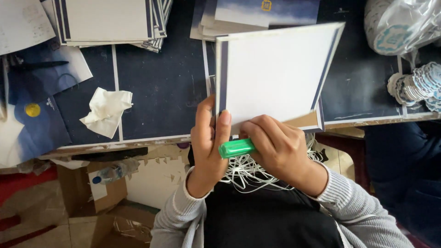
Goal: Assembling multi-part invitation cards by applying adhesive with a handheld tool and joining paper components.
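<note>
Left hand (207, 142) pinched the stiff, light card (275, 73) at its lower edge, right hand (275, 147) below it gripped probably a green lighter (235, 148).

Both forearms rise from the lower frame edge in grey ribbed sleeves, cuffs at the wrists, and converge near centre. Left hand (207, 142): upright, palm toward the right, fingers extended upward w/ thumb alongside, tips pinched closed on what it holds. Right hand (275, 147): back facing the camera, knuckles up, fingers curled inward into a closed grip, wrist bent toward the left. The two hands sit just beside each other, approx. level, thumb of the left near the right's knuckles.
</note>
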